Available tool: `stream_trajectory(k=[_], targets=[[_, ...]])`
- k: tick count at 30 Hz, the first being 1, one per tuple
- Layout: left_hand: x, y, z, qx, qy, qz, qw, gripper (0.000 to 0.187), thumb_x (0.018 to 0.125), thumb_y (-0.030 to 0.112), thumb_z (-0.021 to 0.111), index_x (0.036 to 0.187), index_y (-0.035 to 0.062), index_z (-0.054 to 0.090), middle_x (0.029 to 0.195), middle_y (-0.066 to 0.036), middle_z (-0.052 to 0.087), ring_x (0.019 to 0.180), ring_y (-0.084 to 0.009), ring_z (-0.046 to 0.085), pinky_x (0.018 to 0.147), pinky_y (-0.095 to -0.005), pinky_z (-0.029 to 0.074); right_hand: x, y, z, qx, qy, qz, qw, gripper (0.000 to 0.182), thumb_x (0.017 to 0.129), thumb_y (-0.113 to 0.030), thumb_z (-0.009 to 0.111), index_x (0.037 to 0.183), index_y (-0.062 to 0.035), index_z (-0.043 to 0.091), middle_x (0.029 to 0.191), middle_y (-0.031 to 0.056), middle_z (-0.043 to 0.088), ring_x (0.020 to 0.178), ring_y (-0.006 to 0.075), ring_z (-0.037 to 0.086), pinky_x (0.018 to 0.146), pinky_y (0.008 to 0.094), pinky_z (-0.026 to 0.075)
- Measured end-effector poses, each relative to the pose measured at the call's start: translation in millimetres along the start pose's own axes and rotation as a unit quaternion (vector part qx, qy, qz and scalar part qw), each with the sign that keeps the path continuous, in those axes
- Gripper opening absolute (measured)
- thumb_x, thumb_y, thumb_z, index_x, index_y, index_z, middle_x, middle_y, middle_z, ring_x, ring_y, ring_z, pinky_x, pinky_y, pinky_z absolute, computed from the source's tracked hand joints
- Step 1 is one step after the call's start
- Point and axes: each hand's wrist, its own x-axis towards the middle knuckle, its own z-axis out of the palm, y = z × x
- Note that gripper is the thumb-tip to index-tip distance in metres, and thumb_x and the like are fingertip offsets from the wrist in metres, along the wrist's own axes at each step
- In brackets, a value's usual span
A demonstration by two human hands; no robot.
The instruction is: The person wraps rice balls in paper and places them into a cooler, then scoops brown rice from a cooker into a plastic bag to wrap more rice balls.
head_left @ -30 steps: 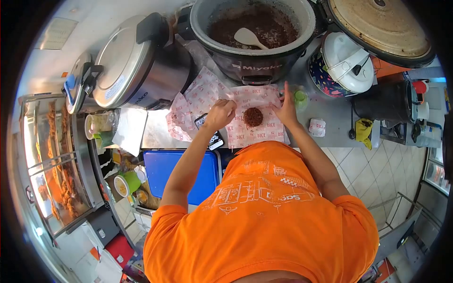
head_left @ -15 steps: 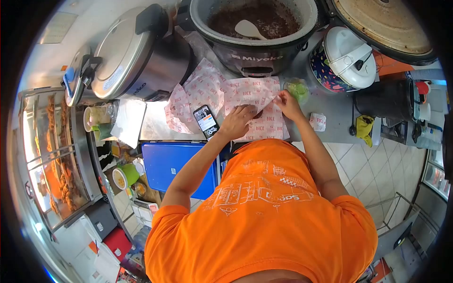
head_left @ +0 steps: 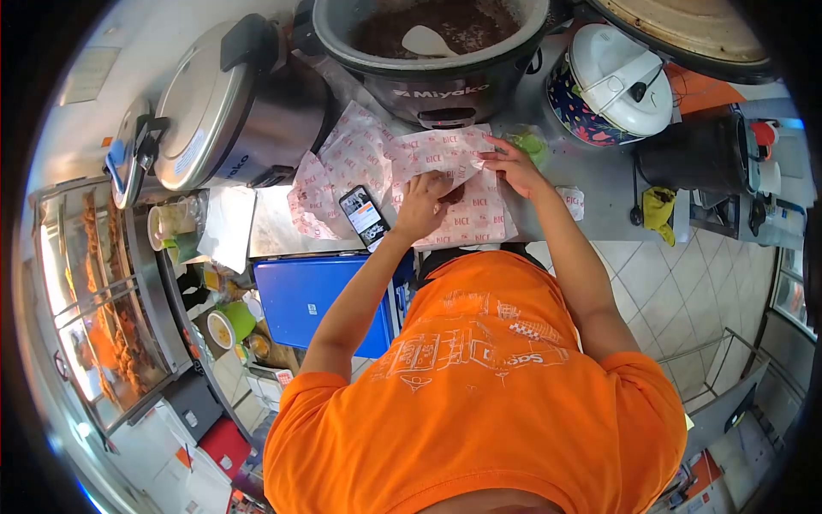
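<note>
Red-printed white wrapping paper (head_left: 475, 210) lies on the metal counter, with a small brown item (head_left: 451, 197) partly showing on it. My left hand (head_left: 421, 204) rests over the paper and the brown item, fingers bent; what its fingertips hold, if anything, is hidden. At the paper's upper right edge, my right hand (head_left: 512, 167) pinches the folded-over sheet. More printed paper (head_left: 338, 171) lies crumpled to the left. A lit phone (head_left: 366, 218) sits beside my left hand.
A large open Miyako cooker (head_left: 441, 92) holds dark food and a white scoop (head_left: 425, 41). Closed cookers (head_left: 205, 103) stand left. A patterned pot (head_left: 599, 94), a green item in clear wrap (head_left: 529, 144), a small paper packet (head_left: 570, 203) and a yellow cloth (head_left: 658, 210) are right.
The view has shifted slightly. My right hand has its fingers more spread along the sheet's edge, and the paper's right corner has been pulled over toward the left.
</note>
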Motion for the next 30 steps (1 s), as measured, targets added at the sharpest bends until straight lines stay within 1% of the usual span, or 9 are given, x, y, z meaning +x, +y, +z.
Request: stream_trajectory(k=[3, 10, 13, 15, 16, 19, 22, 24, 30], targets=[[12.3, -12.7, -0.2, 0.010, 0.080, -0.016, 0.997, 0.039, 0.078, 0.004, 0.068, 0.117, 0.0106, 0.069, 0.119, -0.013, 0.060, 0.112, -0.0347, 0.055, 0.095, -0.0455, 0.044, 5.5, 1.8, -3.1, -0.053, 0.000, 0.000, 0.999, 0.066, 0.087, -0.003, 0.070, 0.149, -0.0098, 0.044, 0.112, 0.0067, 0.068, 0.097, 0.0132, 0.063, 0.077, 0.0235, 0.047], [39.0, -41.0, -16.8, -0.018, 0.086, -0.033, 0.996, 0.023, 0.081, -0.002, 0.063, 0.100, 0.0042, 0.075, 0.102, -0.015, 0.067, 0.092, -0.0346, 0.064, 0.084, -0.0431, 0.051, 8.6, -5.4, 0.8, -0.046, 0.083, 0.110, 0.989, 0.053, 0.085, -0.004, 0.071, 0.135, -0.0101, 0.057, 0.096, 0.0016, 0.064, 0.084, 0.0108, 0.059, 0.069, 0.0218, 0.045], [44.4, -43.7, -22.2, -0.027, 0.092, -0.036, 0.995, 0.022, 0.084, -0.003, 0.063, 0.103, 0.0016, 0.074, 0.099, -0.017, 0.065, 0.089, -0.0367, 0.064, 0.083, -0.0430, 0.052, 10.4, 3.4, 1.9, 0.012, 0.097, 0.051, 0.994, 0.048, 0.082, -0.001, 0.071, 0.129, -0.0086, 0.060, 0.091, -0.0002, 0.061, 0.082, 0.0114, 0.058, 0.070, 0.0234, 0.046], [43.6, -42.0, -26.3, -0.047, 0.059, -0.043, 0.996, 0.022, 0.084, -0.003, 0.063, 0.103, 0.0022, 0.074, 0.098, -0.017, 0.065, 0.089, -0.0362, 0.065, 0.084, -0.0428, 0.052, 11.7, 11.6, -1.4, -0.013, 0.088, -0.103, 0.991, 0.049, 0.078, 0.001, 0.072, 0.125, -0.0072, 0.062, 0.093, 0.0002, 0.063, 0.082, 0.0128, 0.060, 0.074, 0.0271, 0.049], [43.0, -40.3, -30.2, -0.068, 0.029, -0.058, 0.996, 0.023, 0.085, -0.003, 0.062, 0.103, 0.0028, 0.074, 0.098, -0.017, 0.064, 0.089, -0.0358, 0.065, 0.084, -0.0426, 0.053, 16.0, 19.9, -8.4, -0.011, 0.087, -0.109, 0.990, 0.049, 0.078, 0.001, 0.072, 0.125, -0.0072, 0.062, 0.093, 0.0002, 0.063, 0.082, 0.0128, 0.060, 0.074, 0.0271, 0.049], [33.0, -28.6, -29.8, -0.030, -0.023, 0.004, 0.999, 0.029, 0.082, -0.002, 0.061, 0.106, 0.0070, 0.074, 0.100, -0.016, 0.064, 0.092, -0.0339, 0.064, 0.085, -0.0427, 0.053, 13.6, 31.4, -8.3, -0.180, 0.144, -0.152, 0.961, 0.048, 0.075, 0.001, 0.074, 0.122, -0.0045, 0.064, 0.093, 0.0024, 0.065, 0.086, 0.0143, 0.062, 0.079, 0.0298, 0.051], [13.7, -13.5, -25.6, 0.059, -0.079, 0.062, 0.993, 0.032, 0.080, 0.002, 0.063, 0.109, 0.0109, 0.073, 0.102, -0.014, 0.064, 0.097, -0.0322, 0.063, 0.088, -0.0425, 0.052, 2.5, 29.0, -0.5, -0.331, 0.168, -0.149, 0.916, 0.045, 0.075, -0.004, 0.074, 0.120, -0.0044, 0.065, 0.096, 0.0093, 0.068, 0.089, 0.0212, 0.066, 0.081, 0.0318, 0.052], [2.2, -7.9, -21.8, 0.111, -0.107, 0.089, 0.984, 0.034, 0.080, 0.004, 0.065, 0.112, 0.0134, 0.072, 0.102, -0.012, 0.063, 0.100, -0.0294, 0.063, 0.089, -0.0422, 0.051, 5.7, 33.4, -5.6, -0.547, 0.159, -0.139, 0.810, 0.046, 0.077, -0.007, 0.074, 0.121, -0.0053, 0.064, 0.109, 0.0178, 0.070, 0.096, 0.0286, 0.069, 0.081, 0.0367, 0.053], [-5.6, 3.4, -19.5, 0.062, -0.013, 0.126, 0.990, 0.039, 0.080, 0.013, 0.068, 0.118, 0.0104, 0.068, 0.121, -0.010, 0.059, 0.114, -0.0299, 0.055, 0.099, -0.0421, 0.045, -14.6, 29.8, 4.3, -0.459, 0.118, -0.085, 0.876, 0.062, 0.082, -0.018, 0.074, 0.139, -0.0120, 0.050, 0.121, 0.0260, 0.065, 0.106, 0.0426, 0.066, 0.090, 0.0448, 0.051]])
